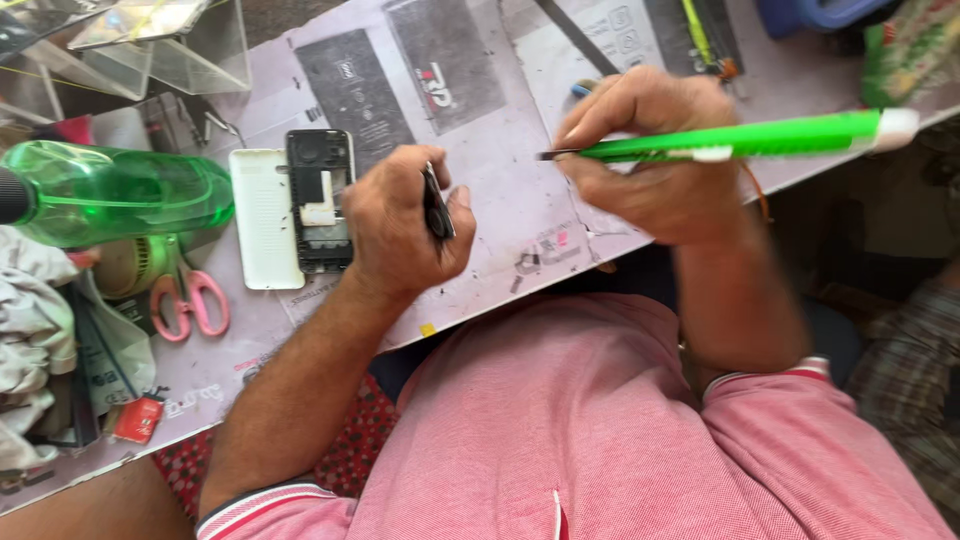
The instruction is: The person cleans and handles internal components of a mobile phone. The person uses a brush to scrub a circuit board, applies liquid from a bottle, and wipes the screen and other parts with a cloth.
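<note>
Head view, looking down on a pale grey worktable (520, 225) covered with printed sheets; the person's pink knitted shirt (600, 420) fills the lower frame. At the table's left edge lies a translucent green plastic bottle (120, 190) on its side, with crumpled grey cloth (30, 340) below it and clear acrylic stands (150, 50) above it. Near the bottle's lower side rest pink-handled scissors (190, 300).

The right hand (650, 160) is closed around a long bright-green screwdriver with a white end cap (760, 138), held roughly level above the table, its dark metal tip pointing toward the left hand. The left hand (400, 225) is clamped on a small, thin black phone part (437, 205), gripped edge-up between thumb and fingers; its exact kind cannot be told. The two hands are apart, the screwdriver tip near the black part but not touching it.

Just beside the left hand lies an opened black mobile phone body (320, 200), back exposed, and touching its left side a white rectangular back cover (262, 220). A small red card (138, 418) lies at the table's lower left corner.
</note>
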